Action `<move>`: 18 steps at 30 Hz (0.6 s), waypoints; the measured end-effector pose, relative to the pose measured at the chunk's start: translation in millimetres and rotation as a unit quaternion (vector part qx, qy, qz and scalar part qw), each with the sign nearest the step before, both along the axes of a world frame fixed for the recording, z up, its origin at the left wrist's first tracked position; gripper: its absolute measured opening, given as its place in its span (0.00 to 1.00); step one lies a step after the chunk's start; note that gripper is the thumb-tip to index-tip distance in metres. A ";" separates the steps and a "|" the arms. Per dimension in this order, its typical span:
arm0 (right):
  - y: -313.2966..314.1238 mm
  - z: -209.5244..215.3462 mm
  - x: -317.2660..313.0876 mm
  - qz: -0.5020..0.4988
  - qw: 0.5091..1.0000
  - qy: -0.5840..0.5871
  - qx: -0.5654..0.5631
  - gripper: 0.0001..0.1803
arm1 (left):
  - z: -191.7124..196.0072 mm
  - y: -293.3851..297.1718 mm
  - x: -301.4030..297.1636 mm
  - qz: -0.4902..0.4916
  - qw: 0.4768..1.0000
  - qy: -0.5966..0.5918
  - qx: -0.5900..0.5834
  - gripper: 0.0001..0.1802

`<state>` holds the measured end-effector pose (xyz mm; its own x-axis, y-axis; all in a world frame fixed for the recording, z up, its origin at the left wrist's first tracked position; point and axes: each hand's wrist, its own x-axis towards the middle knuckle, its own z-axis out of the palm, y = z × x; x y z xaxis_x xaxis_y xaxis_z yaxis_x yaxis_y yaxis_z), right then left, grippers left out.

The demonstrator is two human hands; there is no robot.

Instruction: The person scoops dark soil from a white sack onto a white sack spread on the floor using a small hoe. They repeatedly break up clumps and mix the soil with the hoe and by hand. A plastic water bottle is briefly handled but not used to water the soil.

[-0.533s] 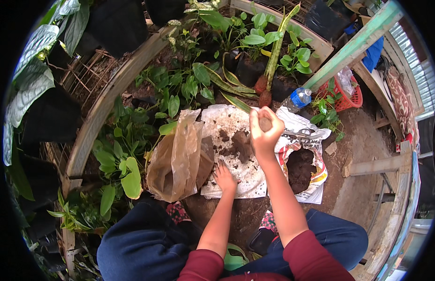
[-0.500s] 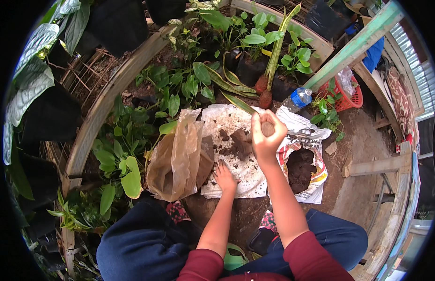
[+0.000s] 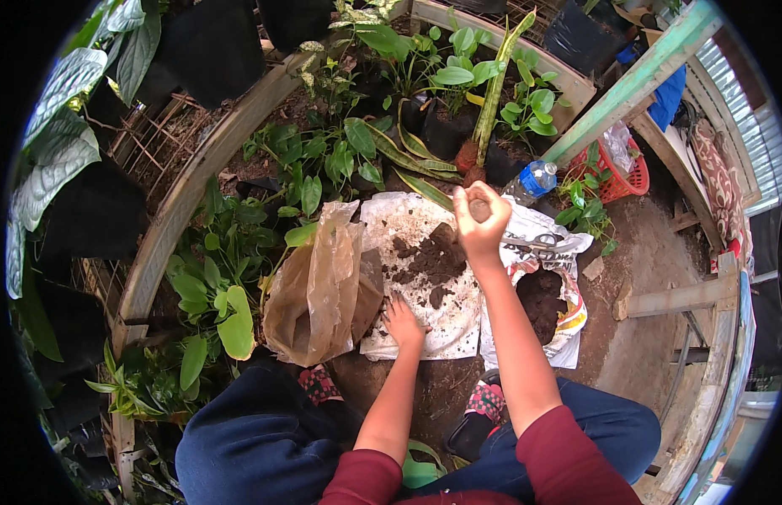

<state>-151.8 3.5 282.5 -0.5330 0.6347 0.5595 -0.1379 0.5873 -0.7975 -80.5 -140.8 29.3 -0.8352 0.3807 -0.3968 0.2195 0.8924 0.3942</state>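
My right hand [image 3: 484, 220] is closed round a wooden handle [image 3: 479, 210], held over the right part of a soil-stained white sack [image 3: 446, 332]. Only the handle's round end shows; whatever lies below is hidden by the hand. Dark, crumbly soil [image 3: 440, 257] is heaped on the sack to the left of that hand. Fingers spread, my left hand [image 3: 403, 323] lies flat on the sack's near left part, holding nothing. Right beside it stands a cloudy brown plastic bag [image 3: 311, 290] with its mouth open. To the right, an opened sack [image 3: 574, 290] holds more dark soil [image 3: 540, 305].
Beyond the sack lie variegated snake plants [image 3: 416, 160] with fibrous brown root balls [image 3: 467, 156]. A plastic bottle [image 3: 534, 180] with a blue label leans near a red basket [image 3: 622, 177]. Leafy plants [image 3: 214, 295] crowd the left; a wooden frame [image 3: 686, 299] borders the right.
My right hand has moved slightly up and away with the handle. Soil on the sack is more spread, and a clump now lies nearer to me. My left hand has stayed put.
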 end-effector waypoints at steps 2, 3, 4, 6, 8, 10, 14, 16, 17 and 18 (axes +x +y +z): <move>-22.0 27.0 8.5 0.041 0.999 -0.001 -0.024 0.13 | -5.6 -11.4 1.8 0.011 1.000 0.002 -0.010 0.66; -30.5 32.9 10.7 0.064 0.997 0.012 -0.037 0.13 | -9.9 -14.5 1.2 0.012 1.000 0.009 -0.009 0.66; -34.8 38.0 12.5 0.080 0.995 0.028 -0.043 0.12 | -10.0 -11.4 0.3 0.007 1.000 0.018 -0.002 0.66; -42.4 22.4 11.2 0.116 0.983 0.016 -0.143 0.11 | -9.5 -10.2 2.4 0.004 1.000 0.018 -0.013 0.66; -49.1 8.4 6.5 0.121 0.986 -0.026 -0.110 0.10 | -8.3 -8.4 1.2 -0.002 1.000 0.005 -0.023 0.66; -56.0 -6.4 -1.5 0.094 0.995 -0.004 -0.046 0.10 | -7.8 -7.2 2.3 -0.007 0.999 0.016 -0.028 0.66; -32.2 -12.9 -9.0 0.072 0.986 -0.012 -0.149 0.11 | -9.3 -8.0 4.1 -0.010 0.999 0.039 -0.028 0.67; -27.6 -5.0 -15.1 0.076 0.994 -0.010 -0.072 0.13 | -10.9 -9.8 3.1 -0.007 0.999 0.034 -0.034 0.67; -27.8 1.6 -16.8 0.089 0.994 0.000 -0.068 0.13 | -11.9 -11.2 2.2 -0.005 0.999 0.032 -0.037 0.67; -28.7 8.1 -18.5 0.102 0.993 0.010 -0.064 0.14 | -12.9 -12.7 1.7 -0.002 0.999 0.025 -0.042 0.66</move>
